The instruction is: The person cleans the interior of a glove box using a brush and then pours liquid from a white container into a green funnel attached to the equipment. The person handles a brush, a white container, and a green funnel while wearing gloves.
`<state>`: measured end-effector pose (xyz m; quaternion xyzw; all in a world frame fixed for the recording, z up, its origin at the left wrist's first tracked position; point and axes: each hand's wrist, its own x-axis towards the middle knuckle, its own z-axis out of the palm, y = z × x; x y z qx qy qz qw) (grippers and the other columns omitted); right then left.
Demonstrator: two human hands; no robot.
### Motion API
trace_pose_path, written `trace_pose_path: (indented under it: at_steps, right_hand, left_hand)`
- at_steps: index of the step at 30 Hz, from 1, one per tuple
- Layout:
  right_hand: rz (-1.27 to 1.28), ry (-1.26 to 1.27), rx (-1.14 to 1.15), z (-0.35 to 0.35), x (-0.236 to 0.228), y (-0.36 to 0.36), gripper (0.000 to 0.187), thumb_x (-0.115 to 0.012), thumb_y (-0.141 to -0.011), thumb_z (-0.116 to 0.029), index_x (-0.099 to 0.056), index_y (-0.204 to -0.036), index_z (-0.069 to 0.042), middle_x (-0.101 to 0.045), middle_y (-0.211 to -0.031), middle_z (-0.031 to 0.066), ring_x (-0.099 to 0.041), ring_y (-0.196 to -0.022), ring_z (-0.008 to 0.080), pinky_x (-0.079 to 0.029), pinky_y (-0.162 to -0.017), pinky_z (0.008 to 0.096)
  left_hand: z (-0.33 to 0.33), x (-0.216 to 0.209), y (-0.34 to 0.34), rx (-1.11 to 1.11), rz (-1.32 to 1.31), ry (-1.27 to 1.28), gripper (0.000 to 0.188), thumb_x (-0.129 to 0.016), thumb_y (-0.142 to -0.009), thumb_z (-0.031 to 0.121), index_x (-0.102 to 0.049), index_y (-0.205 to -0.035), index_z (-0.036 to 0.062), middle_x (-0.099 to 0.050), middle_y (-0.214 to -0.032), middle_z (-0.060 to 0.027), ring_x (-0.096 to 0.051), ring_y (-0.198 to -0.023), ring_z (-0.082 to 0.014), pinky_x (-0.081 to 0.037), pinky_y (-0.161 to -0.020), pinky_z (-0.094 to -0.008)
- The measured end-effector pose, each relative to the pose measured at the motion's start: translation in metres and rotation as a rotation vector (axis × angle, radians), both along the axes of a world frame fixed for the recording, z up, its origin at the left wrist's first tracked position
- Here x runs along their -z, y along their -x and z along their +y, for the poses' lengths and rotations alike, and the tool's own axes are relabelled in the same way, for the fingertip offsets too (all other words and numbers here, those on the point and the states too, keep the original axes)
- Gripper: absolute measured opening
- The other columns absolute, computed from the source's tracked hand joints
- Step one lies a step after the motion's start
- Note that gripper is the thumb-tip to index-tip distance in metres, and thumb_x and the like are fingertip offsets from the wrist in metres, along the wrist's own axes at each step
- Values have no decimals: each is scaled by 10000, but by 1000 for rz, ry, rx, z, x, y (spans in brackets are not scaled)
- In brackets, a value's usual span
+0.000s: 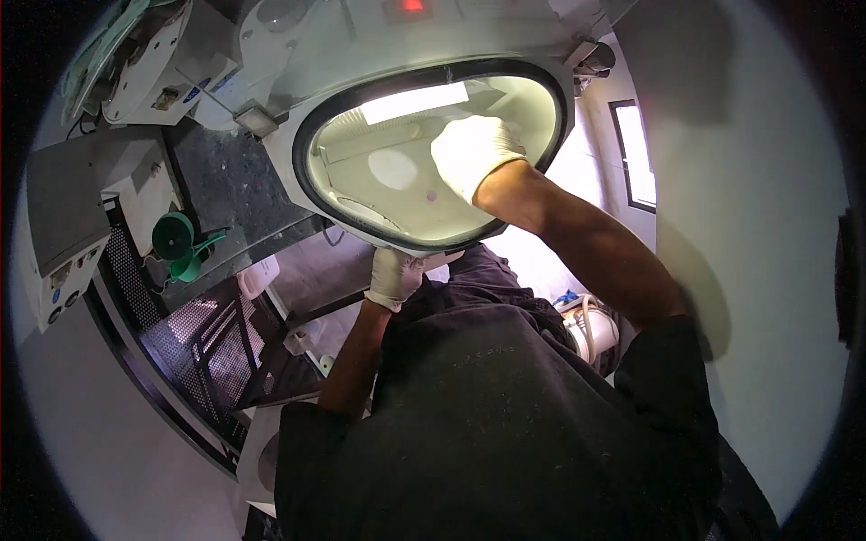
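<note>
A grey machine cabinet [433,41] stands before me, with a rounded, black-rimmed window [379,194] lit from within. My right hand [474,153], in a white glove, is closed in a fist over the upper right of the window. Whether it touches the pane, or has anything in it, I cannot see. Just under the window's lower rim is my left hand [394,278], also gloved in white. Its fingers look curled at the cabinet's underside, and what they hold is hidden.
Left of the cabinet, a green funnel-like cup [173,236] sits by a dark worktop [230,180]. Below are a black perforated metal panel [203,338] and a pale plastic bottle [259,276]. At right, a white container with a hose [591,329] stands near a grey wall [758,225].
</note>
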<state>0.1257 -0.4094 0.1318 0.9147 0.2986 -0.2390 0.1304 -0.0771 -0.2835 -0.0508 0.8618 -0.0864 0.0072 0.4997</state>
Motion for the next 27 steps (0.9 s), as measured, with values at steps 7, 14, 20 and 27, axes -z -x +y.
trace_pose_path:
  at_steps: [7,14,20,27]
  right_hand:
    - [10,-84,-75,-7,-1,-9,210,-621,-850,-190,-785,-903,-70,-753,-876,172,-749,-815,327,-594,-707,415]
    - [226,-89,-45,6,-7,4,248,-728,-816,-252,-773,-922,-33,-741,-887,206,-736,-871,364,-586,-770,431]
    - [23,-213,-186,-1,-32,-10,176,-703,-767,-136,-760,-895,-29,-730,-887,200,-726,-861,347,-580,-756,424]
    - [120,-312,-98,13,22,10,256,-626,-883,-271,-790,-939,-82,-747,-920,180,-733,-875,333,-579,-788,412]
  left_hand:
    - [0,-2,-1,17,47,-17,204,-670,-862,78,-717,-1060,61,-722,-984,-178,-692,-954,-394,-538,-820,-472]
    - [0,0,-1,13,18,-19,205,-679,-860,64,-719,-1060,62,-728,-966,-173,-702,-918,-393,-547,-801,-452]
    - [-1,4,0,6,2,-46,167,-681,-898,58,-726,-1059,57,-742,-970,-164,-727,-922,-335,-553,-798,-424]
    - [-2,17,5,29,97,19,169,-684,-899,19,-723,-1064,21,-749,-971,-139,-741,-912,-238,-566,-782,-366]
